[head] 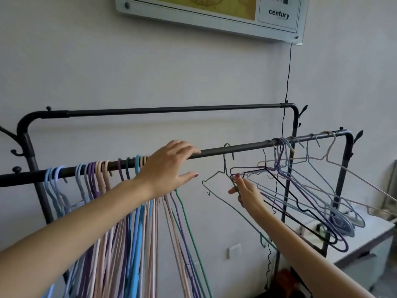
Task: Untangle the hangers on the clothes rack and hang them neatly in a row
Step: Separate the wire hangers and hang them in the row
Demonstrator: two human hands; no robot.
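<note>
- Two dark metal rails of a black clothes rack [225, 149] cross the view; the nearer one carries all the hangers.
- A tidy row of thin pastel wire hangers [120, 203] in blue, lilac, pink and purple hangs at the rail's 9 o'clock end.
- The left hand [166, 168] lies over that rail just beside the row, fingers straight on top, thumb spread below, gripping nothing.
- A single green wire hanger [217, 179] hooks the rail at the middle.
- The right hand [247, 193] pinches the green wire hanger's shoulder between thumb and fingertips.
- At 3 o'clock, a tangled cluster of lilac, purple, black and cream hangers [300, 190] hangs tilted, crossing one another and touching the green one.
- A black cable [287, 78] drops from a white framed wall panel [214, 11] at 12 o'clock, behind the rack.
- A white wall socket [234, 251] sits at 6 o'clock, a grey table [365, 237] at 4.
</note>
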